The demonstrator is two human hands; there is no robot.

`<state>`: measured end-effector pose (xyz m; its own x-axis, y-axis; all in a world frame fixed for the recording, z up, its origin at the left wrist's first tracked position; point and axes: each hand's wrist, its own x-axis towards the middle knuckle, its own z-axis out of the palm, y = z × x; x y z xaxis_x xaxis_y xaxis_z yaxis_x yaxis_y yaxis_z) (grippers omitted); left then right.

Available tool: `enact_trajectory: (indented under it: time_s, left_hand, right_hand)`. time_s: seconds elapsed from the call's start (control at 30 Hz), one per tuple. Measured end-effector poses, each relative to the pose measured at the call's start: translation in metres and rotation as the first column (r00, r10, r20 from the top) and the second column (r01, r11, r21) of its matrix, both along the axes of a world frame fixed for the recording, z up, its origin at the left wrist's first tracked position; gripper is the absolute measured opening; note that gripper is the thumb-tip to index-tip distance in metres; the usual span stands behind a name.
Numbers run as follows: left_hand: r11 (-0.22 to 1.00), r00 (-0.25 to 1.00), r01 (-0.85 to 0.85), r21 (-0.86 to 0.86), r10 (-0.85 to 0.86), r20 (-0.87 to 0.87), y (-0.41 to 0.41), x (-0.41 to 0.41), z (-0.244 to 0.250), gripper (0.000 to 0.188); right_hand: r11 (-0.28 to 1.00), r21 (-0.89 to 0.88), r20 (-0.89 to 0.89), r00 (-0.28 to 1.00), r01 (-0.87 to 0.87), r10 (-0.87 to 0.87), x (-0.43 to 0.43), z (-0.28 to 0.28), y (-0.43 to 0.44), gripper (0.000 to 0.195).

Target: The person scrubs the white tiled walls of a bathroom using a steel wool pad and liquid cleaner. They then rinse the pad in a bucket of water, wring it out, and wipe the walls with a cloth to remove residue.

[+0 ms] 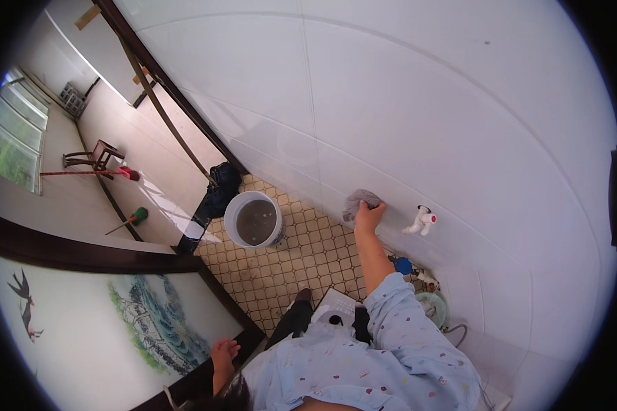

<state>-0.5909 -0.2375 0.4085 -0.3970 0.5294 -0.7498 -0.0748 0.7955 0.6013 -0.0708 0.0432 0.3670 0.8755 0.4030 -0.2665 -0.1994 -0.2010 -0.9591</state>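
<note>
My right hand [370, 217] presses a grey cloth [359, 201] flat against the white wall panels [391, 118], left of a white plastic tap [420, 221] with a red mark. The arm is stretched out in a light blue patterned sleeve. My left hand [225, 352] hangs low beside the dark frame of a door [185, 318] with a painted landscape, its fingers loosely apart and nothing in them. A white bucket [230, 218] of murky grey water [257, 223] stands on the patterned floor, ahead and to the left of my feet.
Dark bundled fabric [225, 185] lies at the doorway beside the bucket, with a long pole [169, 123] leaning there. A squat toilet [334, 305] is between my feet. A blue pipe fitting [403, 265] and a green basin [432, 308] sit low along the wall. Beyond are a wooden chair [103, 154] and a red broom [128, 173].
</note>
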Motion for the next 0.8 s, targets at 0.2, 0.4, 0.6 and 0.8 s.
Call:
enact_trajectory:
  time_s: [0.2,0.4,0.6,0.8]
  left_hand:
    - [0.993,0.972,-0.112,-0.049,0.119,0.202,-0.039,-0.024,-0.013,0.025]
    - [0.993,0.980,-0.099,-0.059,0.108,0.165,-0.044,-0.040,-0.021,0.026]
    - [0.999,0.990,0.043,-0.001,-0.043,0.136,-0.016,-0.063,-0.046,0.020]
    - [0.994,0.996,0.084,0.069,-0.087,0.036,0.062,-0.010,-0.027,0.022]
  right_hand:
    - [0.944,0.230,-0.447,0.887,0.238,-0.115,-0.011,-0.082,0.052,0.045]
    - [0.865,0.253,-0.814,0.579,0.434,-0.053,-0.003,-0.107,0.082,0.038]
    - [0.822,0.329,-0.882,0.461,0.464,0.093,-0.005,-0.056,0.065,0.031]
    - [0.778,0.404,-0.850,0.512,0.481,0.125,0.027,0.063,0.009,0.028]
